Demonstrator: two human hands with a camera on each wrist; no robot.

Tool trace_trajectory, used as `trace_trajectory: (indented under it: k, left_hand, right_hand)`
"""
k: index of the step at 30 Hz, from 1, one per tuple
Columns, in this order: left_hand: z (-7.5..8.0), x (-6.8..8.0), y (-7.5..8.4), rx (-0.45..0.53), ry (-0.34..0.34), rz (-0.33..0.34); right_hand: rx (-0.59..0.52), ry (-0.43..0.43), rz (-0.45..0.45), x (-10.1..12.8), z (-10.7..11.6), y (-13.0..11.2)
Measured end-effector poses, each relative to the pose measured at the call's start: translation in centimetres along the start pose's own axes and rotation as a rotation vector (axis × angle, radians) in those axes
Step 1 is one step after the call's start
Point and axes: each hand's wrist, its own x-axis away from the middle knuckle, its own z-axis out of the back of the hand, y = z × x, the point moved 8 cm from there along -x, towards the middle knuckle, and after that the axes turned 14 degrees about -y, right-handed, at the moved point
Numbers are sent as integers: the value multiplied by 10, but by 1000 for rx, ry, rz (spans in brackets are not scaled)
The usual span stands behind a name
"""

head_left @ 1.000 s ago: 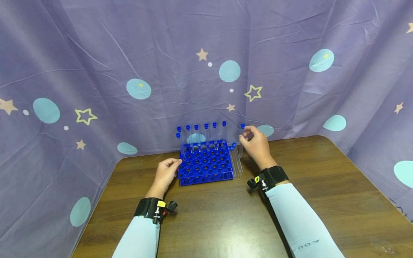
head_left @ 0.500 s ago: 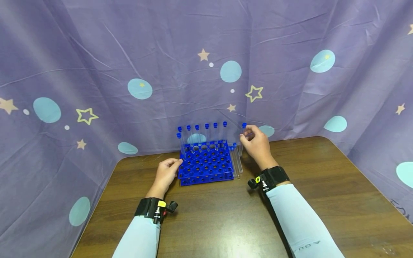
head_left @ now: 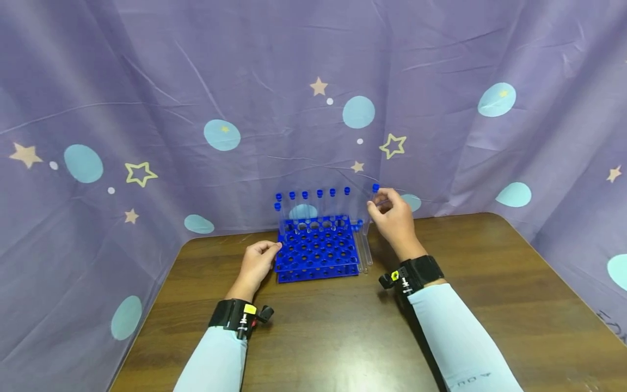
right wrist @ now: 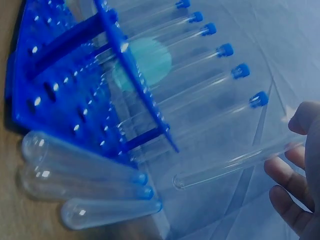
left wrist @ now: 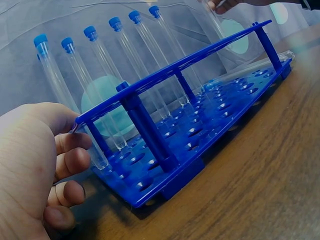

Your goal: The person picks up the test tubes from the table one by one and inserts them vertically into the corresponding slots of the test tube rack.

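Observation:
My left hand (head_left: pixel 258 264) grips the left edge of a blue test tube rack (head_left: pixel 317 251); in the left wrist view the thumb lies at the corner of the rack's upper plate (left wrist: pixel 175 67). To the right of the rack, my right hand (head_left: pixel 395 222) pinches a clear test tube (right wrist: pixel 230 162) with a blue cap (head_left: pixel 375 188). That tube hangs above the table, apart from the rack, its rounded end down. Several capped tubes (head_left: pixel 320 194) stand in the rack's back row, and one more (head_left: pixel 277 207) stands at the left side.
Three capped tubes (right wrist: pixel 110 212) lie on the wooden table (head_left: pixel 323 337) along the rack's right side, below the held tube. A purple patterned curtain (head_left: pixel 274 109) hangs close behind the rack.
The tube in my right hand has risen slightly. My left hand stays on the rack. The head view has shifted a little, so the scene sits further right.

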Motion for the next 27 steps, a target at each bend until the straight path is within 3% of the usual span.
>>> trace_trajectory:
  k: [11, 27]
  left_hand:
    - [-4, 2, 2, 2, 0, 5]
    - [1, 1, 1, -18, 7, -5]
  right_hand:
    - [-35, -14, 72, -1, -4, -33]
    - [-108, -196, 175, -30, -53, -105]
